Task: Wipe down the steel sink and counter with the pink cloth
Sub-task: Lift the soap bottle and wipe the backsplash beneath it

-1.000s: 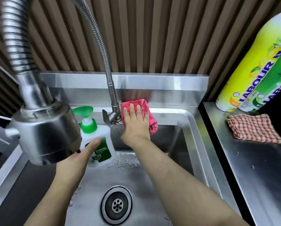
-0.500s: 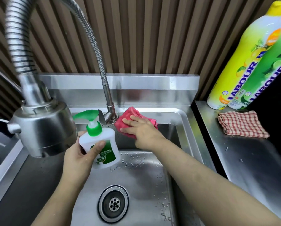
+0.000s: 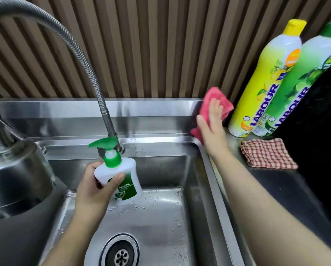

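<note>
The pink cloth [image 3: 212,96] is pressed flat against the right end of the steel backsplash [image 3: 141,108] by my right hand [image 3: 212,127], fingers spread over it. My left hand [image 3: 95,191] grips a white soap pump bottle [image 3: 122,181] with a green pump, held above the steel sink [image 3: 160,217], which has water drops on its floor. The steel counter [image 3: 287,192] lies right of the sink.
A flexible steel faucet [image 3: 95,77] arches from the sink's back ledge, its spray head [image 3: 13,169] close at the left. Yellow [image 3: 262,89] and green [image 3: 299,89] detergent bottles stand at the counter's back, a red checked cloth [image 3: 266,153] before them. The drain [image 3: 121,254] sits low centre.
My right hand has swept the pink cloth from beside the faucet base rightward and up to the backsplash's right end. My left hand has lifted the soap bottle slightly.
</note>
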The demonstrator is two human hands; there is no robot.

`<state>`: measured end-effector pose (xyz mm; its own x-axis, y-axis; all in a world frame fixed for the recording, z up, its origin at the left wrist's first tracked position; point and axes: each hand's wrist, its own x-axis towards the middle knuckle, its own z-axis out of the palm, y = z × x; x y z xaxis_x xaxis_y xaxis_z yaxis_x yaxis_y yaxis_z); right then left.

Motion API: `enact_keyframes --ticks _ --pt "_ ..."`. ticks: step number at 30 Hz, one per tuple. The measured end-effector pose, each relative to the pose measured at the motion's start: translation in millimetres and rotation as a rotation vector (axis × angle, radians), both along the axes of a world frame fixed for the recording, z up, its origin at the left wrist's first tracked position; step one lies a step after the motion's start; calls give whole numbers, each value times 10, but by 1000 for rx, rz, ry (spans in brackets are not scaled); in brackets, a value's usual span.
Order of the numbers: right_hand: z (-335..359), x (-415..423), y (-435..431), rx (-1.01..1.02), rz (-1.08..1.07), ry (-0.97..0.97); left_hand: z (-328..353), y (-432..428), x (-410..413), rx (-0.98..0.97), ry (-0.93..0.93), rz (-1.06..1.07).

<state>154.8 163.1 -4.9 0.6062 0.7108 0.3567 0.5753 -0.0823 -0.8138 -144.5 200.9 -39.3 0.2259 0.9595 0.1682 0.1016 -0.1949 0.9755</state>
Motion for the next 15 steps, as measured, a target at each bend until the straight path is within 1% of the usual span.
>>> enact_keyframes --ticks 1,2,3,4,5,7,11,13,15 --pt "-83 139 36 -226 38 -302 -25 -7 8 3 7 3" --pt "-157 289 40 -365 37 -576 -48 -15 8 6 9 0" --pt "-206 424 19 -418 19 -809 -71 -21 1 7 9 -4" --pt "-233 528 -12 -419 4 -997 -87 -28 -12 4 8 -6" --pt "-257 610 -28 -383 -5 -1129 -97 -32 -30 -2 5 -7" --pt "-295 714 10 -298 -28 -1264 -115 -25 -63 -12 -10 12" --pt "-375 600 248 -211 -54 -1345 -176 15 -154 -38 -36 62" --pt "-383 390 408 -173 8 -1377 -206 30 -198 -43 -26 58" --pt "-366 138 608 -144 141 -1429 -226 44 -233 -41 -23 59"
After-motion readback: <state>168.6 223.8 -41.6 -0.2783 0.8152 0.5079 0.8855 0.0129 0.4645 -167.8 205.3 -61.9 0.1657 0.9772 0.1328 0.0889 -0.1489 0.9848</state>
